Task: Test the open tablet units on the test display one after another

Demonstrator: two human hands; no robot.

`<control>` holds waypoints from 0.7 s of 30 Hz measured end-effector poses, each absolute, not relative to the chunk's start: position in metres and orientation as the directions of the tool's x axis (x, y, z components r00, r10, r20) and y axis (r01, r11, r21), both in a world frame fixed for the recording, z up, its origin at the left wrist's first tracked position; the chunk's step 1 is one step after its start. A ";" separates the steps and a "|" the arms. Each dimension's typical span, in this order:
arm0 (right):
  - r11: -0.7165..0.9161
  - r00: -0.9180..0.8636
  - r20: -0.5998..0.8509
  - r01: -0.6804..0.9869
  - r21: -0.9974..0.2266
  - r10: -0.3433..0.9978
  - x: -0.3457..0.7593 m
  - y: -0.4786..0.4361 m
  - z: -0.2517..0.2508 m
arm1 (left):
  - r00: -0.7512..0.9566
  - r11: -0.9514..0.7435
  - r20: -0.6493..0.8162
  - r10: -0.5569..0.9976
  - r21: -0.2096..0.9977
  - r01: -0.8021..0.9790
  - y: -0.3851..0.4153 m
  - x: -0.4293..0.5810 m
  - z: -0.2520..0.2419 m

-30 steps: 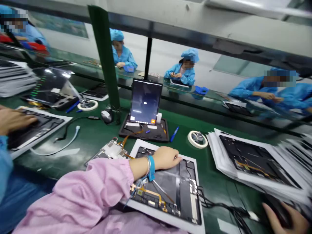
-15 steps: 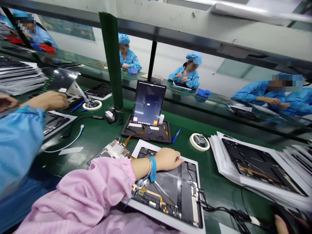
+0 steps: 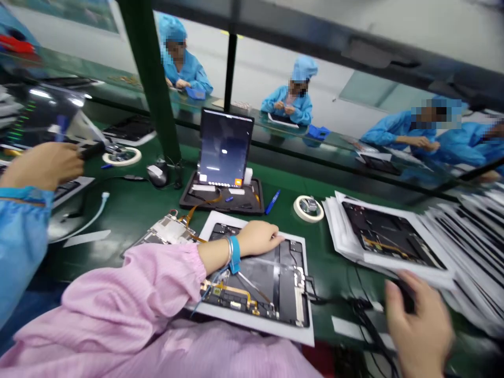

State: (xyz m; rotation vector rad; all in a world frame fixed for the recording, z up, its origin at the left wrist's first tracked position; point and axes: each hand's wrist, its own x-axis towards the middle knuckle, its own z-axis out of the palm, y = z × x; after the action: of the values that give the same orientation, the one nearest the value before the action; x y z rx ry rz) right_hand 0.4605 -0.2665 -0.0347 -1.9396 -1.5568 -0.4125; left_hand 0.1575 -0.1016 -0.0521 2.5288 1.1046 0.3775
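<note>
Our left grip [image 3: 260, 237] rests slack on the bared tablet [image 3: 275, 281] (likely fragile: hold its edges); right grip [image 3: 418, 326], blurred, we cannot tell.

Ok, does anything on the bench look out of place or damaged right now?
Nothing looks spilled or broken. The stack of white sheets on the right is fanned out unevenly, and black cables lie tangled between the opened tablet under the left hand and the blurred right hand.
</note>
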 end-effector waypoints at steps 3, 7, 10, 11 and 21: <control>-0.017 0.044 0.034 0.825 -0.565 0.998 0.390 -0.239 -0.023 | 0.671 -0.641 0.101 0.734 0.429 0.636 -0.101 0.156 -0.053; -0.183 -0.218 -0.383 0.605 -0.775 0.898 0.369 -0.212 -0.034 | 0.678 -0.632 0.086 0.730 0.463 0.621 -0.098 0.154 -0.056; -0.360 -0.154 -0.472 0.459 -0.812 0.868 0.388 -0.214 -0.039 | 0.667 -0.618 0.086 0.740 0.479 0.623 -0.098 0.154 -0.058; -0.390 -0.072 -0.451 0.396 -0.831 0.889 0.394 -0.217 -0.037 | 0.663 -0.613 0.088 0.744 0.484 0.624 -0.098 0.154 -0.058; -0.135 0.118 -0.090 0.458 -0.878 0.989 0.378 -0.238 -0.032 | 0.667 -0.607 0.071 0.742 0.492 0.624 -0.100 0.154 -0.054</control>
State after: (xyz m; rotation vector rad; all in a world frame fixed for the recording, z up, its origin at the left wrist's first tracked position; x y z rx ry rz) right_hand 0.3783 -0.2381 -0.0319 -1.6931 -1.4224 0.9546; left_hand 0.1543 -0.1000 -0.0543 2.4524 1.0660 0.3742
